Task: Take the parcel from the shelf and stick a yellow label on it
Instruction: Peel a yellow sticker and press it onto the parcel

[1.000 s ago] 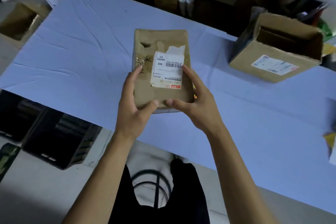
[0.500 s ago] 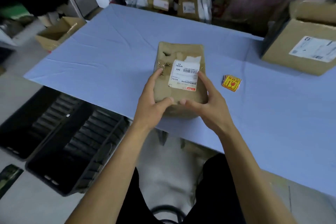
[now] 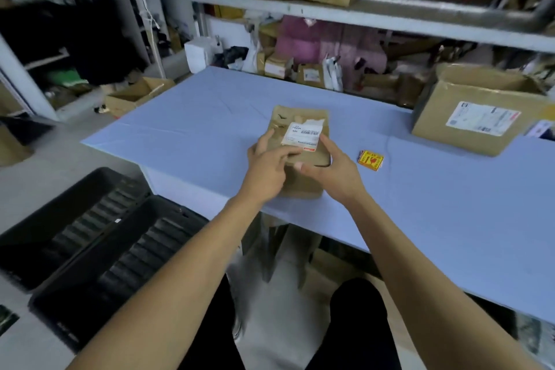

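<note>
Parcel now resting on table | both hands' grip loosened, fingers still touching it

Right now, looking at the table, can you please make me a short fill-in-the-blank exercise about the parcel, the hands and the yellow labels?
1. The brown parcel lies on the ____ table.
2. The yellow labels lie on the table beside the ____ hand.
3. The shipping label on the parcel is ____ in colour.
4. The left hand rests on the ____.

Missing words: blue; right; white; parcel
</note>
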The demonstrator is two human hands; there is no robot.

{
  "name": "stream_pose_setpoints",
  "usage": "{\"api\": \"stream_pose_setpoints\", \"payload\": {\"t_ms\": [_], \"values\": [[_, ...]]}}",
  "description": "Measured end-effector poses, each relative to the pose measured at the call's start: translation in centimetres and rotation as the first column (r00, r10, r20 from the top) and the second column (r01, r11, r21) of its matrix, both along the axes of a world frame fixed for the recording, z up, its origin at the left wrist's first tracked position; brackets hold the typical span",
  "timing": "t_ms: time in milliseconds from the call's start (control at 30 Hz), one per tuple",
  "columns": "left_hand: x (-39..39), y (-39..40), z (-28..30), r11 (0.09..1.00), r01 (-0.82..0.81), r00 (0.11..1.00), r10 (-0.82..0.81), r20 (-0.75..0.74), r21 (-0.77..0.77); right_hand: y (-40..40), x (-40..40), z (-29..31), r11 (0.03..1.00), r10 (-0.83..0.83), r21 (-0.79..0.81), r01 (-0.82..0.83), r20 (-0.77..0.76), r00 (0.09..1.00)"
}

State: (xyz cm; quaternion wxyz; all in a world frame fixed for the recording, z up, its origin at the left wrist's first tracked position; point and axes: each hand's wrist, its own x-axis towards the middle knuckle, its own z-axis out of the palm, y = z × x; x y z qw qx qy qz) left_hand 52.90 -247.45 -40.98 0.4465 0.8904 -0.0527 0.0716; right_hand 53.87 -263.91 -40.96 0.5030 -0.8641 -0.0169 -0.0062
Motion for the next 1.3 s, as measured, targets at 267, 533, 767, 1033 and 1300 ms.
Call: {"api": "stream_pose_setpoints", "payload": {"t_ms": [267, 533, 767, 1033, 1300], "values": [[0.3, 0.3, 0.2, 0.996, -0.002, 1.000, 0.004, -0.024, 0.087, -0.8, 0.2, -0.6, 0.977, 0.037, 0.214, -0.021, -0.070, 0.997], [-0.4, -5.2, -3.3, 0.889, -0.331, 0.943, 0.299, 0.146, 0.317, -3.0, 2.3, -1.2, 0.975, 0.182, 0.143, -0.168, -0.092, 0.979], [1.7, -3.2, -3.8, 0.929, -0.313, 0.937, 0.270, 0.220, 0.195, -3.9, 2.5, -1.5, 0.971, 0.221, -0.103, -0.215, 0.052, 0.974], [4.3, 6.8, -2.9, 0.981, 0.193, 0.972, -0.194, 0.135, 0.022, -5.9, 4.7, -0.9, 0.930, 0.168, -0.348, -0.116, 0.121, 0.978], [6.9, 9.3, -4.2, 0.988, -0.063, 0.995, 0.074, 0.071, -0.140, -0.7, 4.9, -3.7, 0.971, -0.020, -0.222, 0.090, 0.300, 0.954]]}}
